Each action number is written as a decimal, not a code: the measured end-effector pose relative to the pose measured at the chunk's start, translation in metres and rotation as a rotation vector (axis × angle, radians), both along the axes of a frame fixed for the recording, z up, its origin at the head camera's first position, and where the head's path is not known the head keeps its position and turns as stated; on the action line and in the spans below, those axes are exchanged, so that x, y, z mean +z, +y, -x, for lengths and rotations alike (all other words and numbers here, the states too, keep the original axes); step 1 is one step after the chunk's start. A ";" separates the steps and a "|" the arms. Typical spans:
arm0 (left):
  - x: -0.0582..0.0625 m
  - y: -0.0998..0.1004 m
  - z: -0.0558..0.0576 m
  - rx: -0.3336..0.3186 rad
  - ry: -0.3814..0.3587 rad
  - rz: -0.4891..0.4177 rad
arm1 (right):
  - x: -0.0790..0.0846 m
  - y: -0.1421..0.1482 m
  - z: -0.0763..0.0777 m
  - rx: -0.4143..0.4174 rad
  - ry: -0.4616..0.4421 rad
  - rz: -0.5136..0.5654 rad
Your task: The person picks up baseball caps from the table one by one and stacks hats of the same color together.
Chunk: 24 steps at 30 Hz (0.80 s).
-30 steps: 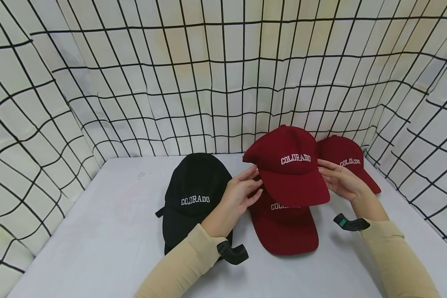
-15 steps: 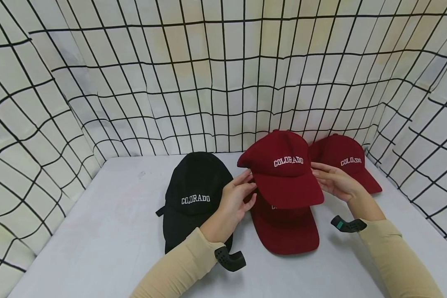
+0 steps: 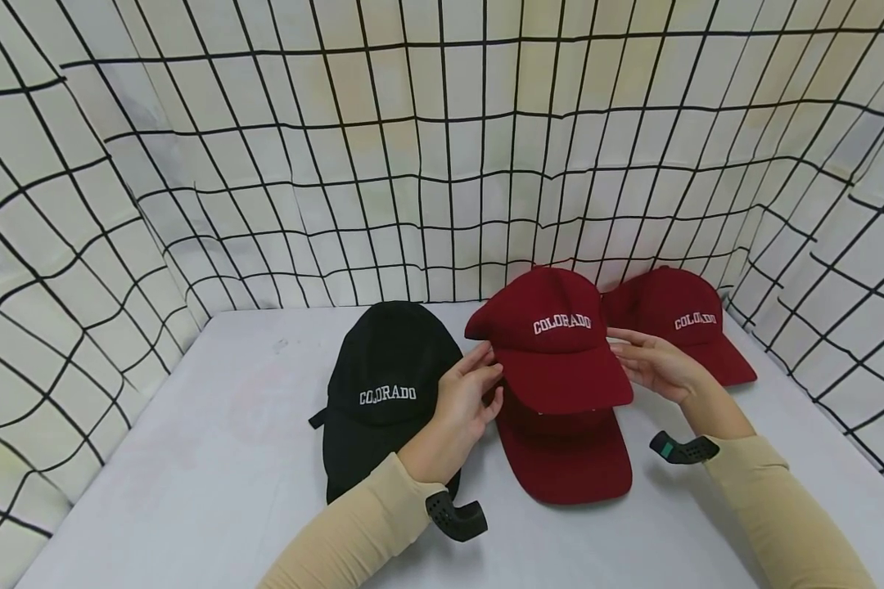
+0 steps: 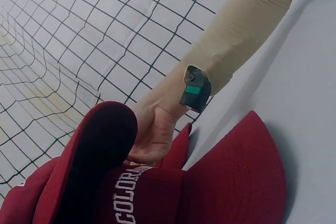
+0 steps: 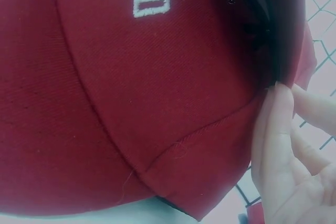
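Both hands hold a red baseball cap [image 3: 552, 327] lettered COLORADO, tilted over a second red baseball cap [image 3: 567, 466] on the table. My left hand [image 3: 464, 401] pinches its left side, and my right hand [image 3: 659, 368] its right side. In the right wrist view, the right fingers [image 5: 278, 145] and thumb meet at the upper cap's lower edge, close against the lower cap [image 5: 168, 87]. The left wrist view shows the raised brim [image 4: 68, 166] above the lower cap's crown, with the right hand [image 4: 152, 135] behind. Most of the lower crown is hidden in the head view.
A black baseball cap [image 3: 383, 352] lies left of the stack, partly behind the left forearm. Another red baseball cap [image 3: 666, 303] rests at the back right beside the right hand. Black grid netting [image 3: 449, 147] rises around the white table [image 3: 191, 458].
Both hands have brought the held red cap slightly down and to the left. It now covers the lower cap's lettering in the head view. The other caps stay put.
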State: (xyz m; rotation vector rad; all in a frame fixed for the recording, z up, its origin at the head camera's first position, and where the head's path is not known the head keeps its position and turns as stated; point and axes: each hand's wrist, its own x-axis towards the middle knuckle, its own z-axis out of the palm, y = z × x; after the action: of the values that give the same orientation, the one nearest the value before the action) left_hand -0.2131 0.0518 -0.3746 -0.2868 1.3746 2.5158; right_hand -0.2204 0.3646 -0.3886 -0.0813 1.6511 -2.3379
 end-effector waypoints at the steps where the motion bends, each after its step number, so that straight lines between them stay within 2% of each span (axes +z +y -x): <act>1: 0.000 0.000 0.000 0.002 -0.004 -0.003 | 0.000 -0.001 0.000 0.002 0.000 -0.001; 15: -0.004 0.002 0.002 0.000 -0.053 -0.034 | -0.004 -0.001 0.000 0.023 0.002 0.092; 24: -0.005 0.005 -0.001 0.004 -0.085 -0.051 | -0.001 -0.008 -0.002 -0.006 -0.025 0.122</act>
State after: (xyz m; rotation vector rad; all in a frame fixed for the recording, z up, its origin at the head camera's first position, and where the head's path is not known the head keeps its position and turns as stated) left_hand -0.2117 0.0564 -0.3794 -0.3823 1.2769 2.5072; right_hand -0.2186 0.3571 -0.3899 -0.0712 1.4979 -2.4321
